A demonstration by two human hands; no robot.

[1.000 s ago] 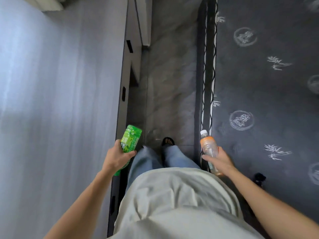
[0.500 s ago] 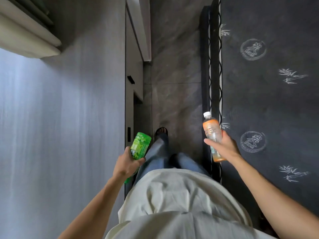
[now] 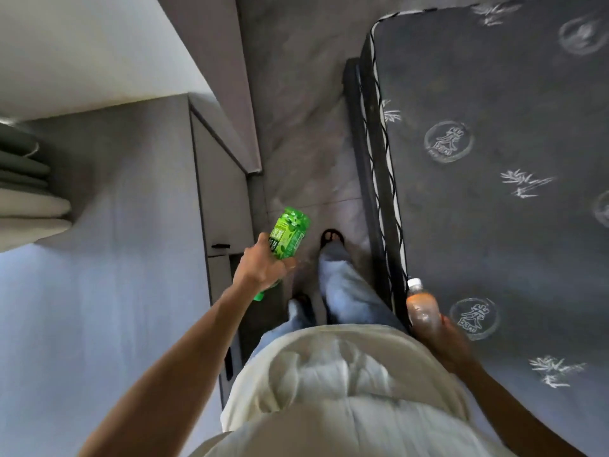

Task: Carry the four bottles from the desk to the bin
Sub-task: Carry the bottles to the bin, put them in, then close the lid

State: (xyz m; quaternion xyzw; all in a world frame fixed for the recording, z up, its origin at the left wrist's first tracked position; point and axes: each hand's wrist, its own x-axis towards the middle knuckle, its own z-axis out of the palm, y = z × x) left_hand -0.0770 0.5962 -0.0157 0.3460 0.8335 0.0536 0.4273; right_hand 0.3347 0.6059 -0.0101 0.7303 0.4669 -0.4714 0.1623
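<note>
While gripping the green bottle (image 3: 287, 235) round its lower half, left hand (image 3: 263, 268) out ahead of the body, fingers curled about the label, base pointing forward and away, capped end tucked below the wrist. Held sideways like that probably because grabbed quickly off a surface and simply carried as it came. Right hand (image 3: 441, 341) low beside the hip, wrapped round the bottom of the orange bottle (image 3: 422, 312), neck up and white cap topmost, kept close to the side, likely to clear the mattress (image 3: 494, 225) just beside it. One bottle per hand, so judged a first or second trip of two; no bin in view, no other bottles in view.

Green bottle: bright lime wrapper with leaf shapes and pale lettering, crinkled glossy plastic, slightly blurred. Orange bottle: clear body, cloudy amber-orange liquid nearly to the shoulder, small white cap, lower part hidden in the palm.

Further out: narrow grey tiled floor (image 3: 296, 127) between grey cabinet (image 3: 217, 199) on the left and the dark patterned mattress on the right, feet in dark sandals stepping along that gap, pale shirt and light jeans below.
</note>
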